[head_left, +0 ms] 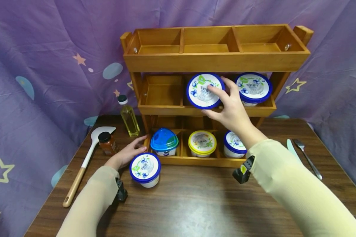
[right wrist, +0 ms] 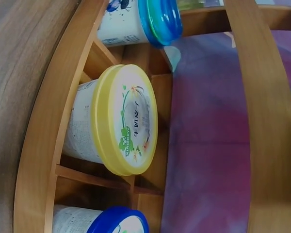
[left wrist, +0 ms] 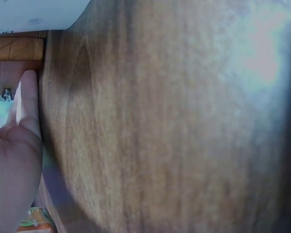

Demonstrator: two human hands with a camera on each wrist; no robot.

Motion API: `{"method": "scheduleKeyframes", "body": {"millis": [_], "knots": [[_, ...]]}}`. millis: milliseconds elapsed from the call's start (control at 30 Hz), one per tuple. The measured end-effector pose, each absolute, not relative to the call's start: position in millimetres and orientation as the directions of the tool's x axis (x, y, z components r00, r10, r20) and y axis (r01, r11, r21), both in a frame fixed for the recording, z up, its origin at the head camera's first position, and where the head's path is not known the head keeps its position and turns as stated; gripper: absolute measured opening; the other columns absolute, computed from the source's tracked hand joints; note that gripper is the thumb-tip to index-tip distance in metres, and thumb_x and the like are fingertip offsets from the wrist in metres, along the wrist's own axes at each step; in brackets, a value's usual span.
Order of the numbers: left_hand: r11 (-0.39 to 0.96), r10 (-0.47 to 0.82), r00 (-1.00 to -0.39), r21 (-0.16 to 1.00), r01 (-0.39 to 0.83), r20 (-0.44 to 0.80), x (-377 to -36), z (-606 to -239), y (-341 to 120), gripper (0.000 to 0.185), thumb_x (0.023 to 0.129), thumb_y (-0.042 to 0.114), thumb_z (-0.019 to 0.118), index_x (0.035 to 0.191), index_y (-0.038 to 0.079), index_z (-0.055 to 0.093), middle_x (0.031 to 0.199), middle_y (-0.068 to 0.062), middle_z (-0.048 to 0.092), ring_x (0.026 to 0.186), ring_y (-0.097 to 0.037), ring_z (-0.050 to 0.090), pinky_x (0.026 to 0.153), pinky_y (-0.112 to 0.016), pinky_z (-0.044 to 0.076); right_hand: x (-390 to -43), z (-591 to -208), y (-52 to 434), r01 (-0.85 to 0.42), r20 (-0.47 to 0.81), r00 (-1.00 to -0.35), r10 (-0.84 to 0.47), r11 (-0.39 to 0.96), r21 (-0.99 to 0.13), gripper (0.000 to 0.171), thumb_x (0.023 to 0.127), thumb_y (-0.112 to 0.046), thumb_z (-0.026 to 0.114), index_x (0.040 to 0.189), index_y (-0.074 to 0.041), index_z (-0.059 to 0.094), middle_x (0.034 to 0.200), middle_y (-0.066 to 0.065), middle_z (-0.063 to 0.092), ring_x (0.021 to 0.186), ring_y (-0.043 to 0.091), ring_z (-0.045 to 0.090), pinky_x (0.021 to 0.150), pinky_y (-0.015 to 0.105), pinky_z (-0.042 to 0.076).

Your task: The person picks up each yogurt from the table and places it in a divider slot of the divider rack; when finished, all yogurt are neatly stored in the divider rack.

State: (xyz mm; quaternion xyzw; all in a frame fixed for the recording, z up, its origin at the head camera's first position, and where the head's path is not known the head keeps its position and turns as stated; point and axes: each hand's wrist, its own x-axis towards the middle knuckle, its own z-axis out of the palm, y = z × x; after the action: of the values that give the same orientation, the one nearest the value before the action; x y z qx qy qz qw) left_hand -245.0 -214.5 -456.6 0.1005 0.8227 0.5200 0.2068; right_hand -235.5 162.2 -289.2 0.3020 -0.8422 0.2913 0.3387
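My right hand [head_left: 232, 110] grips a blue-lidded tub [head_left: 202, 95] by its rim, thumb below and fingers above. The tub is tilted with its lid toward me, at the middle compartment of the wooden rack's [head_left: 216, 62] middle tier. To its right sits another blue-lidded tub [head_left: 253, 86]. My left hand [head_left: 128, 154] rests at the left end of the bottom tier, its fingers stretched out against the wood. Just in front of that hand, a blue-lidded tub [head_left: 145, 168] stands on the table. In the right wrist view the right hand and its tub are out of sight.
The bottom tier holds a tub with a blue three-cornered lid [head_left: 164, 140], a yellow-lidded tub [right wrist: 123, 119] and a blue-lidded tub [head_left: 235, 144]. Left are an oil bottle [head_left: 130, 120], a brown jar [head_left: 107, 144] and a white spatula [head_left: 89, 156]. A knife [head_left: 293, 149] and fork [head_left: 308, 159] lie right.
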Motion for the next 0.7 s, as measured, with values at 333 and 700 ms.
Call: {"method": "scheduleKeyframes", "body": {"millis": [333, 700], "knots": [[0.427, 0.392, -0.897, 0.904, -0.019, -0.204, -246.0, -457.2, -214.9, 0.065, 0.096, 0.035, 0.053, 0.15, 0.018, 0.023, 0.138, -0.025, 0.036, 0.127, -0.037, 0.034, 0.102, -0.053, 0.028, -242.6, -284.1, 158.2, -0.575, 0.606, -0.755, -0.25, 0.697, -0.429, 0.06, 0.075, -0.024, 0.08, 0.129, -0.013, 0.055, 0.149, 0.02, 0.025, 0.135, 0.037, 0.026, 0.103, 0.055, 0.029], [0.408, 0.4, -0.892, 0.912, -0.031, -0.21, -235.5, -436.7, -208.6, 0.061, 0.098, 0.021, 0.05, 0.149, 0.008, 0.02, 0.139, -0.03, 0.032, 0.128, -0.042, 0.032, 0.103, -0.054, 0.027, -243.4, -276.4, 155.6, -0.471, 0.495, -0.841, -0.217, 0.743, -0.476, 0.06, 0.08, -0.034, 0.075, 0.132, -0.012, 0.053, 0.145, 0.025, 0.029, 0.131, 0.041, 0.031, 0.102, 0.055, 0.029]]}}
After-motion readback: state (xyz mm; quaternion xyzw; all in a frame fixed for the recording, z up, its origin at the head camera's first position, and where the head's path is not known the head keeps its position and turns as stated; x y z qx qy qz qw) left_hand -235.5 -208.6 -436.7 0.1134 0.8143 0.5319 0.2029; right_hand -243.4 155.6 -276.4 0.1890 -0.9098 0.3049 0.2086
